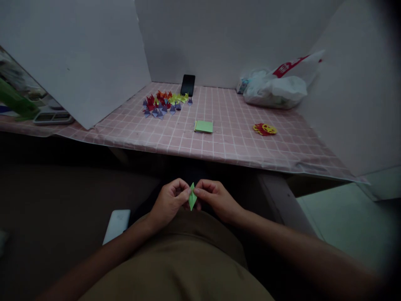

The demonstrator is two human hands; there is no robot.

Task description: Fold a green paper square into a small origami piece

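A small green folded paper (192, 200), diamond-shaped with pointed ends, is held upright above my lap. My left hand (171, 199) pinches its left side between thumb and fingers. On the other side, my right hand (216, 198) grips the paper's right edge the same way. Some fingertips are hidden behind the paper. Beyond them on the table lies a stack of green square paper sheets (204, 126). Farther back on the left stand several folded paper cranes (160, 104) in red, orange, yellow and purple.
A pink checked tablecloth (232, 142) covers the table. A black phone (188, 85) leans against the back wall. At the right are a white plastic bag (275, 90) and red-and-yellow cut-out pieces (265, 129). A white power bank (117, 225) lies beside my left forearm.
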